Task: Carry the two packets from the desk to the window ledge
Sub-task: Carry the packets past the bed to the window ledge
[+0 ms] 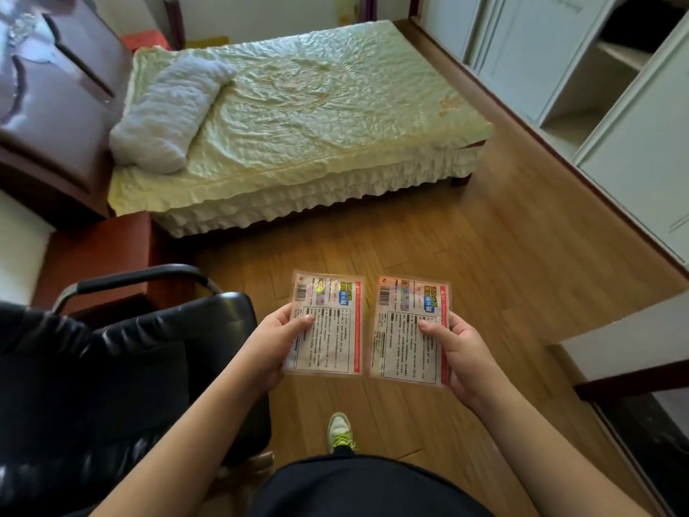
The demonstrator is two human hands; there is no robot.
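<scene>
The left grip (277,343) is clamped on the left packet (328,324), thumb on its printed face. The right grip (456,352) pinches the right packet (408,332) the same way. Both packets are held flat, side by side and apart, above the floor (503,263), near a bed (305,113).

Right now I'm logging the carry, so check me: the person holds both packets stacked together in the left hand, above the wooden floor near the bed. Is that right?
Not quite. The head view shows one packet per hand: the left hand holds the left packet, the right hand holds the right packet, side by side, not stacked. They are above the wooden floor near the bed.
</scene>
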